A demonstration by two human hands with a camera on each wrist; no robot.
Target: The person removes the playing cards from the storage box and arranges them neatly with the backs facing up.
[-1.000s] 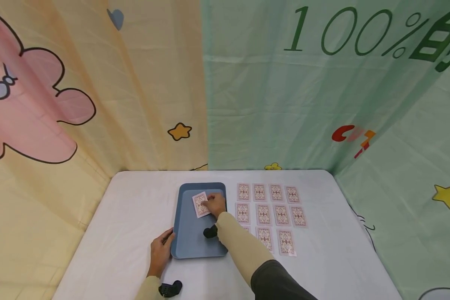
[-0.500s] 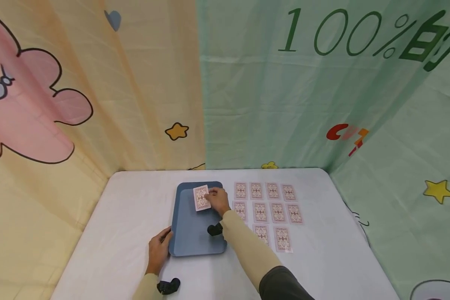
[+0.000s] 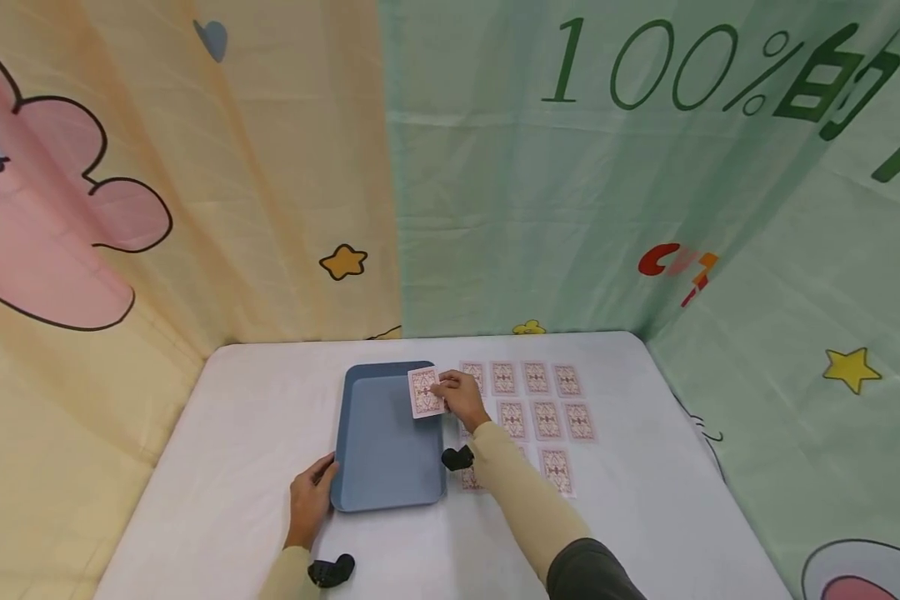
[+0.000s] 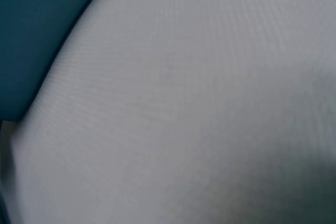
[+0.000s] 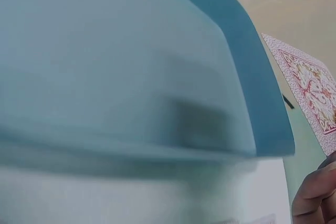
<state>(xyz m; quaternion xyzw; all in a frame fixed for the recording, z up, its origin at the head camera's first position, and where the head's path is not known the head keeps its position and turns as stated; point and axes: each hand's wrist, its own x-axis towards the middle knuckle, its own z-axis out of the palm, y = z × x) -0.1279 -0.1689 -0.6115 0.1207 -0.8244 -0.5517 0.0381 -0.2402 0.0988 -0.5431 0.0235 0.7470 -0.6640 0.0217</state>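
My right hand (image 3: 461, 398) pinches the right edge of a playing card (image 3: 423, 392), held tilted over the far right rim of a blue-grey tray (image 3: 382, 454). The card's red patterned back faces me. In the right wrist view, the card (image 5: 312, 87) stands out past the tray's rim (image 5: 260, 98), with curled fingers (image 5: 316, 195) at its lower end. My left hand (image 3: 309, 504) holds the tray's near left edge, thumb against the rim; its other fingers are partly hidden. The left wrist view catches only the tray's dark blue side (image 4: 42, 30) and white cloth.
Several playing cards (image 3: 536, 377) lie back up in rows on the white table (image 3: 645, 517), right of the tray. The right forearm covers some of them. Patterned curtains (image 3: 480, 208) hang around the table's back and sides. A black wrist device (image 3: 332, 572) sits on the left wrist.
The right hand has lifted the card off the tray's floor and carried it rightward to the rim. The left hand stays at the tray's edge. The head view has shifted slightly.
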